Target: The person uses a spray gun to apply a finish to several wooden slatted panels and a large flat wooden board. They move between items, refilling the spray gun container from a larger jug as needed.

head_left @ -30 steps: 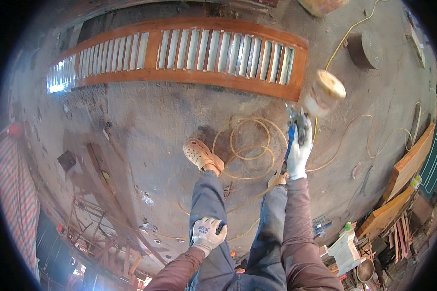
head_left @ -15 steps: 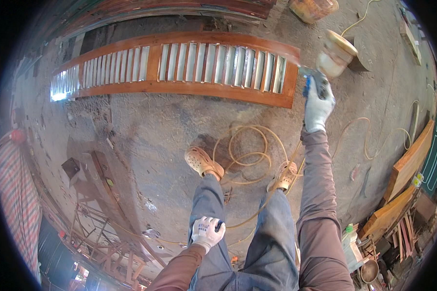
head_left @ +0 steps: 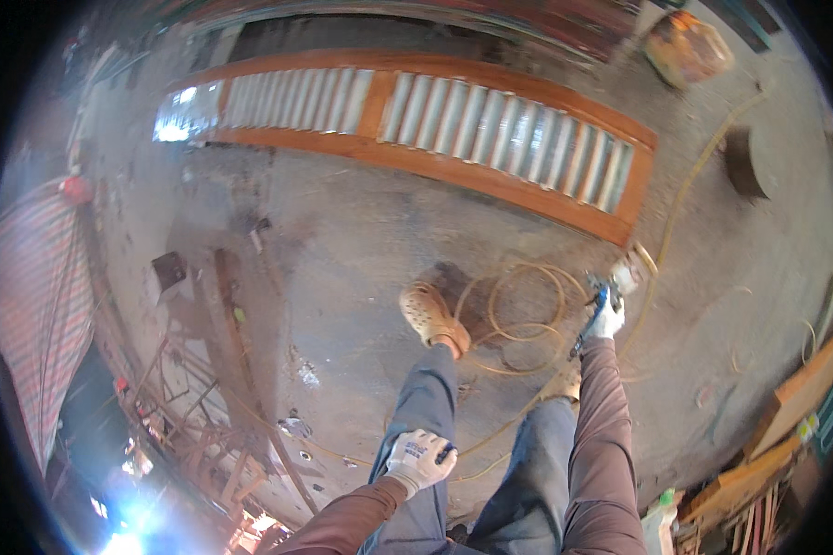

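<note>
My right hand (head_left: 608, 316), in a white glove, is closed round a spray gun (head_left: 602, 294) with a pale, stained cup (head_left: 633, 269). The gun is held apart from the panel, past its near right corner. A long reddish-brown wooden panel (head_left: 377, 104) with pale slats lies across the far floor. My left hand (head_left: 420, 460), gloved too, rests on my left knee with its fingers bent over it, holding nothing. Some of its fingertips are hidden.
A yellowish hose (head_left: 528, 319) lies coiled between my clogs. A stained plastic tub (head_left: 688, 48) and a curved brown piece (head_left: 746, 164) stand at the far right. Wooden boards (head_left: 796, 393) lie at the right; a striped cloth (head_left: 44, 319) hangs at the left. Bright light glares at lower left.
My right hand has brought the spray gun nearer to me, away from the panel's right end. My left hand stays on the knee. The view has shifted, and a bright glare shows at lower left.
</note>
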Demonstrator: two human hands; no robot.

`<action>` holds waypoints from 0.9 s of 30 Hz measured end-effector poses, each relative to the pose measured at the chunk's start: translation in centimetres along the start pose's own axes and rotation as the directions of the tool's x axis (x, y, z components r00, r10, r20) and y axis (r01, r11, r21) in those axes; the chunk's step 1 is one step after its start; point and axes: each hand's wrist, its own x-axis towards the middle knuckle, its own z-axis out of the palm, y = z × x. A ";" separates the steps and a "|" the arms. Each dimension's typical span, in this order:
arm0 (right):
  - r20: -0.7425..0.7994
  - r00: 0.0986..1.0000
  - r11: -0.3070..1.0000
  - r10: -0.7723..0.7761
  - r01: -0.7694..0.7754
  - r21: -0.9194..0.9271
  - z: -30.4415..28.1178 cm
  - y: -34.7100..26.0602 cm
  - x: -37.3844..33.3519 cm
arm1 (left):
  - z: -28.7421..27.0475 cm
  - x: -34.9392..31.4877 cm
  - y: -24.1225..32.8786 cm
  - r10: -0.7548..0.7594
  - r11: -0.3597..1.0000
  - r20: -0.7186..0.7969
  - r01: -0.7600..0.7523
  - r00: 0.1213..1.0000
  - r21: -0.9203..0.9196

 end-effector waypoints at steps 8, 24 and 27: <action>0.178 0.897 0.911 0.404 -0.378 -0.163 -1.1 10.1 -4.7 | 0.3 -1.3 -2.6 -0.026 0.991 -0.110 0.011 0.994 -0.131; 0.572 0.819 0.686 0.048 0.389 -0.615 10.0 -17.6 -15.8 | -6.0 -6.9 -15.0 -0.898 0.095 0.067 0.340 0.435 -0.936; 0.633 0.772 0.461 0.063 0.540 -0.704 16.2 -21.9 -20.6 | -2.3 -12.2 -20.5 -0.858 -0.122 0.315 0.433 0.407 -0.893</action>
